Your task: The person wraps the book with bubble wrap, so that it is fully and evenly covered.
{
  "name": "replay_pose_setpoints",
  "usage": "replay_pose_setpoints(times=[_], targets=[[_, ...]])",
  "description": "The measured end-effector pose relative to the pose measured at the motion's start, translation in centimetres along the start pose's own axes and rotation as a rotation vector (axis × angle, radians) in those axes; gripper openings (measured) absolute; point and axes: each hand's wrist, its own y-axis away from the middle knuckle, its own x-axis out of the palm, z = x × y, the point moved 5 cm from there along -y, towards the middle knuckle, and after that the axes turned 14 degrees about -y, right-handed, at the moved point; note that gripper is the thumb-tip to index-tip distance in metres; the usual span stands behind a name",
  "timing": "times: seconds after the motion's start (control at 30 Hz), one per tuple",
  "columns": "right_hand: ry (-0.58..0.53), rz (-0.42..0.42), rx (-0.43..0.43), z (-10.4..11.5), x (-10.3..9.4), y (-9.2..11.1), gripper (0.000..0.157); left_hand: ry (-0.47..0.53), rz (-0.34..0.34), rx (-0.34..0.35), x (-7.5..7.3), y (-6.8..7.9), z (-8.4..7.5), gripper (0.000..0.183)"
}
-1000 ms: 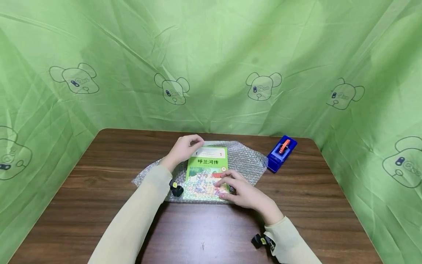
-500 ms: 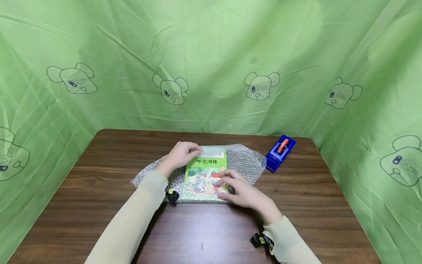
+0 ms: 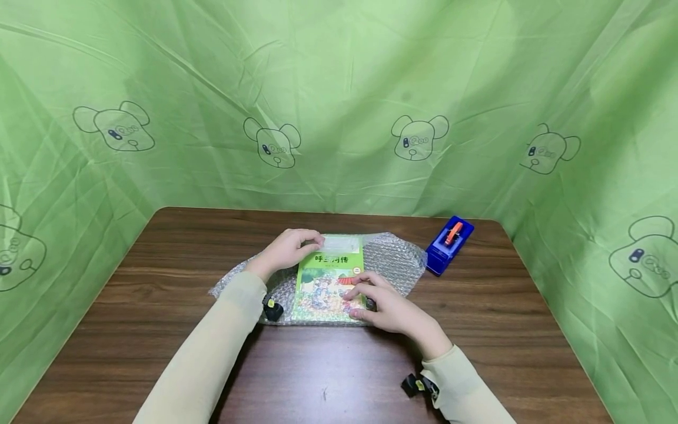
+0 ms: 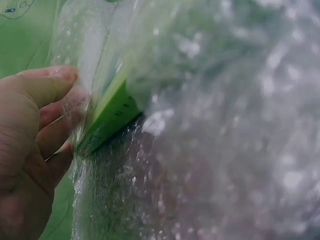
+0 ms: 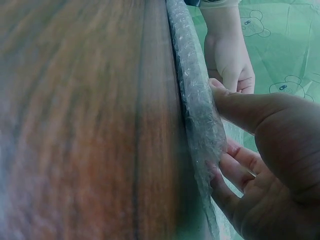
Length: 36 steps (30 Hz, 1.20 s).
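Note:
A green book with a picture cover lies face up on a sheet of bubble wrap. At its top edge my left hand pinches the wrap, and a strip of it lies over the upper cover. In the left wrist view, the thumb and fingers of that left hand hold the clear film beside a green book corner. My right hand rests with spread fingers on the book's lower right part. In the right wrist view, the right hand's fingertips touch the wrap.
A blue tape dispenser with an orange part stands right of the wrap, close to its edge. The brown wooden table ends at a green curtain at the back and sides. Black wrist cameras sit on both sleeves.
My left hand has come down toward me at the book's top edge, bringing the wrap over the upper cover. My right hand has stayed in place on the book.

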Motion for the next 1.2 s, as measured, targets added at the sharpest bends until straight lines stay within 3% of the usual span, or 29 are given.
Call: replay_pose_setpoints(times=[0.3,0.47,0.63,0.9,1.03,1.2], targets=[[0.005,-0.004,-0.008,-0.1,0.1,-0.1,0.025,-0.027,0.024,0.07,0.2,0.3,-0.1,0.012],[-0.003,0.0,-0.01,0.0,0.0,-0.1,0.025,-0.087,0.11,0.093,0.4,0.4,-0.9,0.012],[-0.019,0.0,0.001,0.1,-0.3,0.0,0.026,-0.127,0.179,0.067,0.6,0.6,-1.4,0.014],[-0.01,-0.003,-0.005,0.0,-0.1,0.0,0.025,-0.039,0.232,-0.028,0.9,1.0,-1.3,0.067],[-0.017,-0.008,-0.012,0.0,0.0,-0.1,0.025,-0.08,0.265,-0.013,0.9,1.4,-1.8,0.08],[-0.015,-0.008,-0.013,0.1,0.0,-0.1,0.025,-0.064,0.29,-0.038,0.9,1.9,-2.3,0.092]])
